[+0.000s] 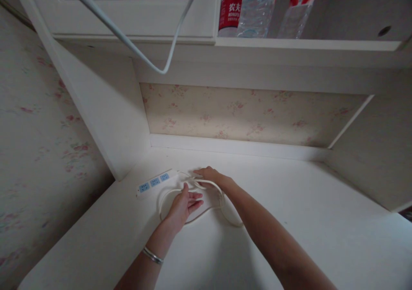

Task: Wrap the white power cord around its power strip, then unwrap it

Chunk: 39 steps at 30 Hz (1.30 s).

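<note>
A white power strip (156, 182) with several blue sockets lies at a slant on the white desk (267, 247), near its left back part. Its white power cord (172, 190) spreads in loose loops to the right of the strip. My left hand (185, 204) is inside the loops, palm turned to the right, fingers apart and thumb raised close to the cord; it grips nothing. Beyond it, my right hand (210, 175) reaches in from the right, with its fingers bent round the gathered cord. Its fingertips are partly hidden. A silver bracelet (152, 255) circles my left wrist.
Overhead, a white cabinet (135, 22) juts out, and a thick white cable (164, 70) hangs in front of it. Plastic bottles (257, 11) stand on the shelf at upper right. Side panels (103, 97) and flowered wallpaper (238, 110) enclose the desk's back.
</note>
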Each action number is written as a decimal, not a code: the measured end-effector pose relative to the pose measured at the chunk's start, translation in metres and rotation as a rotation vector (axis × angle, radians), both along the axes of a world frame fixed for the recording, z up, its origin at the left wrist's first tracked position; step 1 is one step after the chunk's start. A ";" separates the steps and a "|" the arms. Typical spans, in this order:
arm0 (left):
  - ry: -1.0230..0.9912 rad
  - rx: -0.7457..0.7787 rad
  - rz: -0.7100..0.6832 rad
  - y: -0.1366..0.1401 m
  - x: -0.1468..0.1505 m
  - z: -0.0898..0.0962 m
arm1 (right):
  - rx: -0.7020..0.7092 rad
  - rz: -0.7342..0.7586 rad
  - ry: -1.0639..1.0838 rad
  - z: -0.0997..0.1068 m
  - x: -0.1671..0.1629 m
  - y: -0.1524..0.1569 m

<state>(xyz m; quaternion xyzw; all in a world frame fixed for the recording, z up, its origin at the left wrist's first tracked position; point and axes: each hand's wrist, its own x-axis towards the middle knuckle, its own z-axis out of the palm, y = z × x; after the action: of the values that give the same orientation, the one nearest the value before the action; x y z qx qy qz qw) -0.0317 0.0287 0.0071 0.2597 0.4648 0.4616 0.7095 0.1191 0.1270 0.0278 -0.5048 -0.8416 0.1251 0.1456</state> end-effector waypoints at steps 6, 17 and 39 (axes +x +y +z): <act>-0.053 -0.047 -0.065 0.004 -0.002 -0.003 | -0.020 0.072 -0.204 0.004 -0.009 -0.009; -0.077 0.253 -0.014 -0.007 0.008 0.006 | 0.431 0.088 -0.009 0.038 0.005 -0.072; -0.009 0.514 0.124 -0.008 0.003 0.009 | 0.151 -0.362 0.041 -0.038 0.056 -0.143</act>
<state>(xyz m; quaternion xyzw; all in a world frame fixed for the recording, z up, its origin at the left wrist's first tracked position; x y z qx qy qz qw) -0.0289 0.0202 0.0163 0.4003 0.3443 0.6083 0.5925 0.1752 -0.0164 -0.0104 -0.6327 -0.7411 0.0436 0.2202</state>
